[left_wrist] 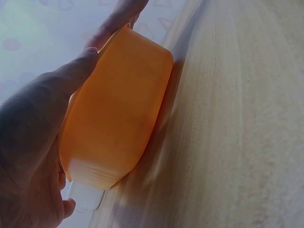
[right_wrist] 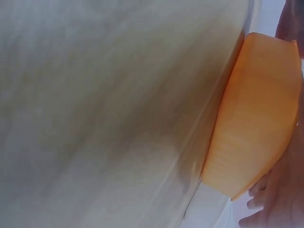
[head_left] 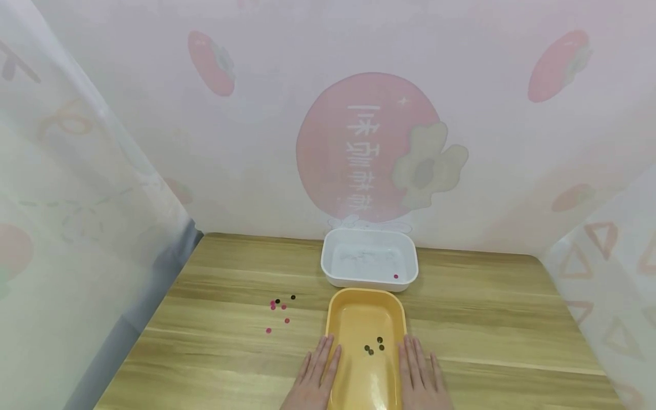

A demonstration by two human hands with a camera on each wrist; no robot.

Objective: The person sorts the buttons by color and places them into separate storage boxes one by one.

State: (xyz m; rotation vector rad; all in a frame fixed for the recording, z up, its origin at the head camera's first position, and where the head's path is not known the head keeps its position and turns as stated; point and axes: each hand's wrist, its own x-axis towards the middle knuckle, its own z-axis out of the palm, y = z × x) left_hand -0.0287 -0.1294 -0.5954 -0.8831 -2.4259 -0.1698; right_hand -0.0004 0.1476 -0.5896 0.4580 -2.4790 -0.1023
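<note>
Fingers (head_left: pixel 412 359) extended, a person's left hand (head_left: pixel 310 380) and right hand (head_left: pixel 424 380) lie along opposite sides of a yellow tray (head_left: pixel 359 312) at the near, middle part of a wood-grain table (head_left: pixel 487 319). Both hands are opened flat, digits straight against the rim rather than wrapped around it; neither is curled around anything. The left wrist view shows the left thumb reaching up the tray's edge, its orange-looking outer wall resting on the tabletop. Four dark discs (head_left: pixel 371 352) sit loosely grouped on the tray floor, between the two hands. Just beyond the tray's far end stands a white tray (head_left: pixel 335 259), a single pink disc (head_left: pixel 396 276) near its front right corner. To the left, apart from both trays, five pink discs (head_left: pixel 287 320) and two black discs (head_left: pixel 293 297) are scattered on the wood. Behind the table hangs a pale backdrop (head_left: pixel 266 171) printed with red fruit, the largest bearing white characters and a beige flower.
</note>
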